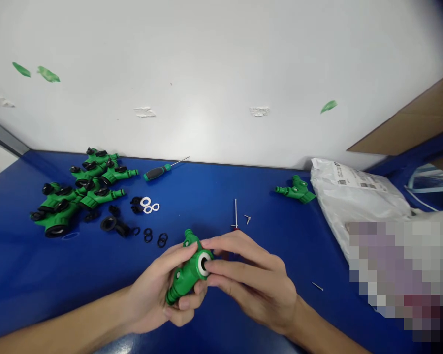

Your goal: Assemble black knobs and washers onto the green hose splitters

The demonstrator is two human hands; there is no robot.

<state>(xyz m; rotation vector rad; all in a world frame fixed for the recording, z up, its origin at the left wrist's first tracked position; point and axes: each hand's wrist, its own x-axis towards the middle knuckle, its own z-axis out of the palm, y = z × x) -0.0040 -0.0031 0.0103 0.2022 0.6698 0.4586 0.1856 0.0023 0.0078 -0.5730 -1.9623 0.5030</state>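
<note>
My left hand [177, 280] is closed around a green Y-shaped hose splitter [184, 280], its wide opening turned towards my right hand. A white ring washer [201, 260] sits in that opening, around a dark hole. The fingertips of my right hand [258, 278] are bunched at the opening; one presses on the washer, and others touch the rim. Beyond my hands, several small black O-rings [147, 235] lie on the blue table [203, 196]. Just past my right hand, a screwdriver with a thin metal shaft [236, 211] lies partly hidden.
Several green splitters with black valve knobs [64, 216] are heaped at left, near black caps [110, 224] and white washers [145, 201]. A green-handled screwdriver [157, 172] lies by the wall. Screws [247, 219], another splitter [295, 190] and a white plastic bag [354, 191] are at right.
</note>
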